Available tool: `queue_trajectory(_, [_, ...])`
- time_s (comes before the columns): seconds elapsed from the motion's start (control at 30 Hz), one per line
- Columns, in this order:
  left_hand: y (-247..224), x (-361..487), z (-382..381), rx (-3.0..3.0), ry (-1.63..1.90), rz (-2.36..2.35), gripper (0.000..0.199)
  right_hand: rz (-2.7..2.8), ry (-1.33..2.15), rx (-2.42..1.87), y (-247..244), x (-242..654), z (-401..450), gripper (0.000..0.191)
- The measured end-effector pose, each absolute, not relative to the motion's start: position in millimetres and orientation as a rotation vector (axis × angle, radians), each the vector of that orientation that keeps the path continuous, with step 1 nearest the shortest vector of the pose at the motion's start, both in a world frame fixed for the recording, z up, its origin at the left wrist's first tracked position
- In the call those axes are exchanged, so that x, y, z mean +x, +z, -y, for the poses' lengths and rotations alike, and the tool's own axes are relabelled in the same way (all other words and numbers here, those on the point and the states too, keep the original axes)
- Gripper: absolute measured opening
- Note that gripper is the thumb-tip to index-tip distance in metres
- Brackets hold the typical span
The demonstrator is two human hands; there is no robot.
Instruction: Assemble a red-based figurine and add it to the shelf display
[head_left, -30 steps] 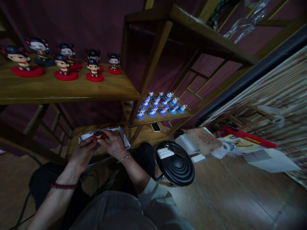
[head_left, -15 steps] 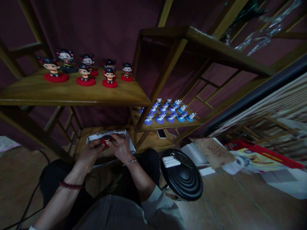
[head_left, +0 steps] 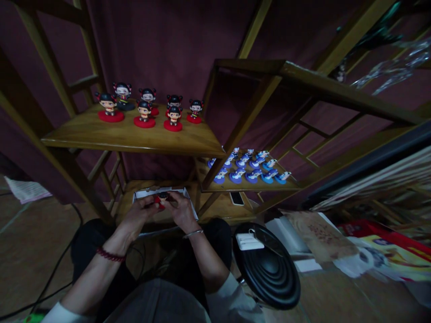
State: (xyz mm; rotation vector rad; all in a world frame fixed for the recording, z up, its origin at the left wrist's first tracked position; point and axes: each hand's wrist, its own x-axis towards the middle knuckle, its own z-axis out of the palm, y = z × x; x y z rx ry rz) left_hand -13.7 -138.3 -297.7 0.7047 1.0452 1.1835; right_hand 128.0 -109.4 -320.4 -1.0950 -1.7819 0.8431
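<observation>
A small black-haired figurine [head_left: 163,196] on a red base is held between both hands, low in front of me. My left hand [head_left: 143,211] grips its red base from the left with closed fingers. On the other side, the fingers of my right hand [head_left: 182,210] close on the figurine. Under the hands lies an open white box [head_left: 192,207] on the bottom shelf; its inside is mostly hidden by the hands. Several similar figurines [head_left: 144,113] with red or dark bases stand on the wooden shelf [head_left: 134,138] above.
Blue and purple figurines [head_left: 237,174] fill a small shelf to the right, with a phone [head_left: 237,198] below it. Beside my right knee is a black round stool [head_left: 269,273] bearing a white object [head_left: 249,240]. Packaging [head_left: 319,233] lies at the right; cables [head_left: 50,278] run along the left floor.
The camera view has turned a little left, so the shelves and hands appear farther right and slightly lower. Both hands still hold the figurine over the white box.
</observation>
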Motion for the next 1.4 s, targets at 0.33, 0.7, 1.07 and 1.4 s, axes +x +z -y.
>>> queue_trajectory(0.33, [-293,-16,138,0.698,1.223,-1.028,0.040,1.762,0.986,-1.022,-313,130,113,0.049])
queue_trajectory(0.7, [-272,-11,142,0.743,1.238,-0.971,0.034,1.847,0.823,-1.037,-296,138,115,0.043])
queue_trajectory(1.07, [-247,-15,149,0.914,1.229,-1.027,0.040,1.875,0.676,-1.062,-262,140,123,0.041])
queue_trajectory(1.4, [-223,-18,157,0.973,1.295,-1.088,0.033,1.890,0.673,-1.000,-237,141,130,0.038])
